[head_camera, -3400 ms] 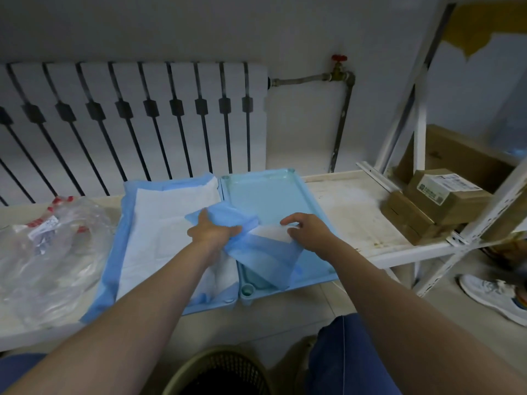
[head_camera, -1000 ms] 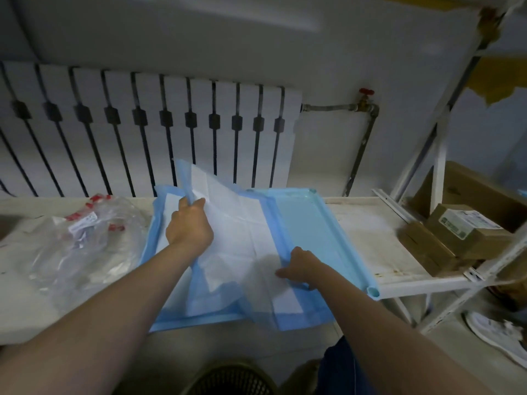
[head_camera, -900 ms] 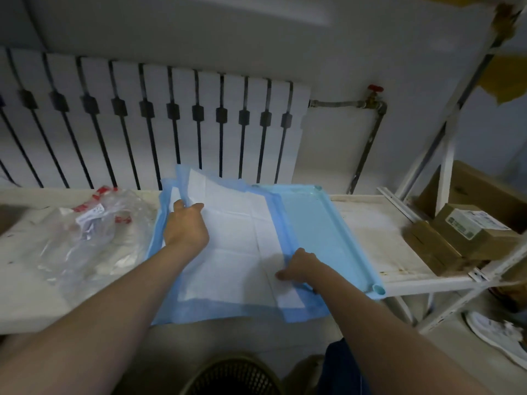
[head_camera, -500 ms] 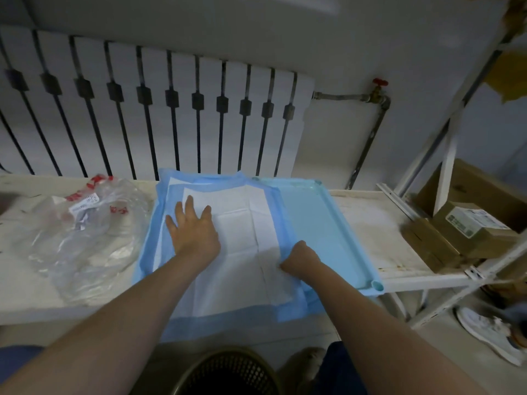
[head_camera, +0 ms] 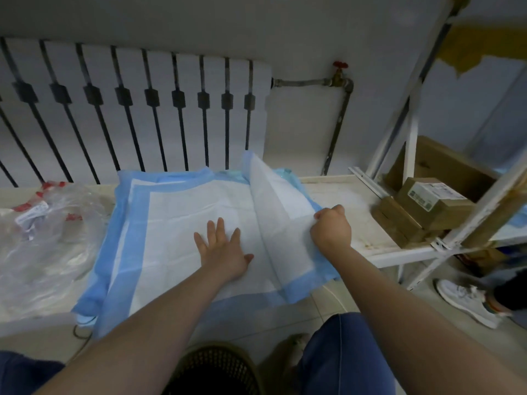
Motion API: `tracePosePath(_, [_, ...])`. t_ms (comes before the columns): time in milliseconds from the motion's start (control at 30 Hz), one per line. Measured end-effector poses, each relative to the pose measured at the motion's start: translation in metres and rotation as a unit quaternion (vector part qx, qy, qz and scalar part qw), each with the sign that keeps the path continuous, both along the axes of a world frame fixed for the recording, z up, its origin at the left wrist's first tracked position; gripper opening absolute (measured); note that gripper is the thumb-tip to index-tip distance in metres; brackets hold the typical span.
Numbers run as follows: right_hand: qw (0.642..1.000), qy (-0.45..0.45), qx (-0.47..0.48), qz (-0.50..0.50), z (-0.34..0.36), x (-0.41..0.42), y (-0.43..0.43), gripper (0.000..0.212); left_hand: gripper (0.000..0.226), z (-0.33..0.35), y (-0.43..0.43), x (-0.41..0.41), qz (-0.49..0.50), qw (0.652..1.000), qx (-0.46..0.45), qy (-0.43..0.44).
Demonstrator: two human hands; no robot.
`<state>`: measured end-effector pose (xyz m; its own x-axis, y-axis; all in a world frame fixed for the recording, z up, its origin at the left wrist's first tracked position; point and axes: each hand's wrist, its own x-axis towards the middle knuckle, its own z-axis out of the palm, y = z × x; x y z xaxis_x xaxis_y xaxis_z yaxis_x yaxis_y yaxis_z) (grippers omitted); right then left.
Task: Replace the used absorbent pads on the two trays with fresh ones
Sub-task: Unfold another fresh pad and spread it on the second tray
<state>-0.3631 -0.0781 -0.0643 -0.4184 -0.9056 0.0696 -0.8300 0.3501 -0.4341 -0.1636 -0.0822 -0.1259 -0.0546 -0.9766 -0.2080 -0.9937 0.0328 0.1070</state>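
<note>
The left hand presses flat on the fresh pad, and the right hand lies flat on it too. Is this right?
No. The head view shows the left hand pressing flat on the fresh pad, but the right hand grips its raised right edge.

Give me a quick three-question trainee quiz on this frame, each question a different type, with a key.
1. True or false: the left hand lies flat, fingers straight, on the pad.
2. What is the right hand doing?
A) gripping the edge of the pad's raised right flap
B) pressing flat on the pad
C) hanging free, holding nothing
3. Short answer: what lies just left of the pad?

Key: 1 true. 2 A. 3 a clear plastic bag.
</note>
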Motion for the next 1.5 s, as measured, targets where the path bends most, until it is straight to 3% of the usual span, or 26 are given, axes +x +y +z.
tracePosePath(133, [0.996,0.010,0.058,-0.069,0.003,-0.030,0.007,0.023,0.079,0.001,0.000,0.000,-0.003,1.000,-0.010,-0.025])
tracePosePath(267, [0.993,0.043,0.061,-0.090,-0.012,-0.035,0.007,0.045,0.078,0.002,0.000,-0.001,-0.003,0.999,-0.008,-0.037])
tracePosePath(367, [0.983,0.148,0.078,-0.073,-0.021,-0.028,0.007,0.062,0.076,0.000,0.001,-0.002,0.001,0.999,-0.009,-0.040])
tracePosePath(467, [0.972,0.232,0.044,0.017,-0.030,-0.020,0.008,0.061,0.076,-0.002,0.003,-0.002,0.000,0.999,-0.012,-0.040])
tracePosePath(567, [0.968,0.178,0.027,0.177,-0.035,-0.009,0.007,0.064,0.075,-0.002,0.006,0.000,0.000,0.999,-0.015,-0.038])
tracePosePath(700, [0.919,0.113,0.117,0.358,-0.041,0.013,0.020,0.094,0.074,0.002,0.008,0.001,0.004,0.999,-0.017,-0.028])
tracePosePath(800, [0.877,0.100,0.220,0.416,-0.046,0.024,0.036,0.117,0.073,0.007,0.008,-0.001,-0.002,0.999,-0.034,-0.025])
tracePosePath(900, [0.857,0.180,0.247,0.415,-0.059,0.033,0.050,0.127,0.070,0.010,0.010,0.000,-0.002,0.999,-0.030,-0.013])
tracePosePath(967, [0.869,0.222,0.215,0.388,-0.067,0.038,0.056,0.116,0.070,0.009,0.011,0.004,0.013,1.000,-0.010,0.019])
tracePosePath(1133, [0.907,0.171,0.167,0.348,-0.051,0.042,0.060,0.060,0.065,0.006,0.012,0.017,0.044,0.994,0.038,0.087])
tracePosePath(1233, [0.941,0.169,0.120,0.268,-0.041,0.047,0.054,0.027,0.060,0.011,0.012,0.019,0.040,0.992,0.023,0.116])
tracePosePath(1367, [0.981,0.055,0.080,0.166,-0.026,0.059,0.048,0.030,0.054,0.020,0.006,0.019,0.039,0.986,0.032,0.156])
tracePosePath(1500, [0.982,-0.053,-0.002,0.180,-0.007,0.073,0.053,0.039,0.060,0.036,0.005,0.022,0.066,0.963,0.033,0.258])
